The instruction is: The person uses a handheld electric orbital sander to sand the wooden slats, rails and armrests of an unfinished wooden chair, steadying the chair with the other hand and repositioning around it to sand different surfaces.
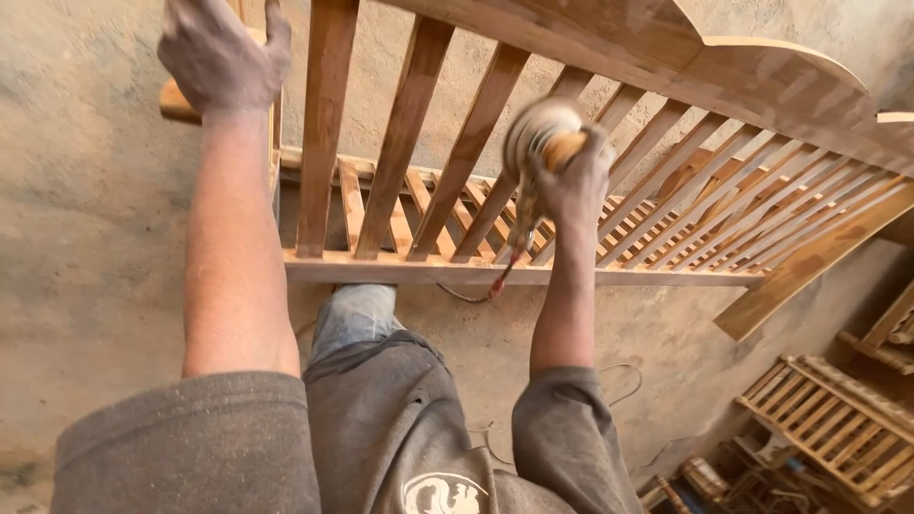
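Note:
A large slatted wooden frame [447, 271] stands upright in front of me, its curved top rail at the upper right. My left hand [221, 57], dusty, grips the frame's end post at the upper left. My right hand [571, 181] holds a power sander [538, 133] whose round disc is blurred and pressed against one of the slats. A red-tipped cord [505, 276] hangs down from the tool past the lower rail.
The dusty concrete floor [86, 238] lies below. A smaller slatted wooden frame [838, 419] and other wooden parts sit at the lower right. A thin cable [619, 381] trails on the floor near my legs.

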`<move>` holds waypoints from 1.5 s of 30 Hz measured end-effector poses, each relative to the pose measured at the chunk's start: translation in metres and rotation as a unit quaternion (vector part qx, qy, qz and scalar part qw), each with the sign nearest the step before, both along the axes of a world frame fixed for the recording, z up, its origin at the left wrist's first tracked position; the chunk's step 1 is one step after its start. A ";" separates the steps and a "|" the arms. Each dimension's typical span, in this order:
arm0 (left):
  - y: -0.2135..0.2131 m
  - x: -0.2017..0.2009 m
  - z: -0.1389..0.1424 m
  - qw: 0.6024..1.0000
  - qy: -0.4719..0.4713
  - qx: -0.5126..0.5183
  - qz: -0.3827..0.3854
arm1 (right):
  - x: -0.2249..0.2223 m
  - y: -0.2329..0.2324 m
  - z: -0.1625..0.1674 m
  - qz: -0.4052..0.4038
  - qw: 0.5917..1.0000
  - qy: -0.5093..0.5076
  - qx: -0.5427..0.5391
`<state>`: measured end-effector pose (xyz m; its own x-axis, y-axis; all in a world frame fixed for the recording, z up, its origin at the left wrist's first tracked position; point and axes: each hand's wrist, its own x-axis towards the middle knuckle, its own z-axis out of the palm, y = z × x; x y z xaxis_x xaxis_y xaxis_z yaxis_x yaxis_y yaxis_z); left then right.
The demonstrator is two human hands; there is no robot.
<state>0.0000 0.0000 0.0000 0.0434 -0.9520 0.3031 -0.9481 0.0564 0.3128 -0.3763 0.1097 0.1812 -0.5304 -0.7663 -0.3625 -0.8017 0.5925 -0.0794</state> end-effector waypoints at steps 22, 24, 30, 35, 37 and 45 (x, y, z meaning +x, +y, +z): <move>0.013 0.041 -0.031 0.994 0.039 0.096 0.043 | 0.015 -0.014 -0.014 -0.016 0.998 -0.027 -0.061; 0.009 0.045 -0.018 0.998 0.014 0.056 0.034 | 0.027 0.004 -0.021 -0.034 0.997 -0.032 -0.054; 0.000 0.039 0.015 0.988 0.037 0.138 0.063 | 0.040 0.053 -0.028 -0.073 0.993 -0.043 -0.081; -0.001 0.048 0.019 0.990 0.007 0.129 0.053 | 0.019 0.016 -0.035 -0.078 0.993 -0.024 -0.084; 0.000 0.052 0.015 0.995 -0.035 0.087 0.030 | 0.012 0.004 -0.041 -0.089 0.993 -0.031 -0.074; 0.005 0.057 -0.001 0.987 -0.006 0.150 0.058 | 0.049 0.094 -0.079 -0.094 0.984 -0.020 -0.151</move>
<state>0.0565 0.0050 -0.0012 0.1556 -0.9878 0.0100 -0.9468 -0.1462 0.2868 -0.3275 0.2032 0.1026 -0.6626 -0.7324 -0.1570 -0.6733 0.6742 -0.3036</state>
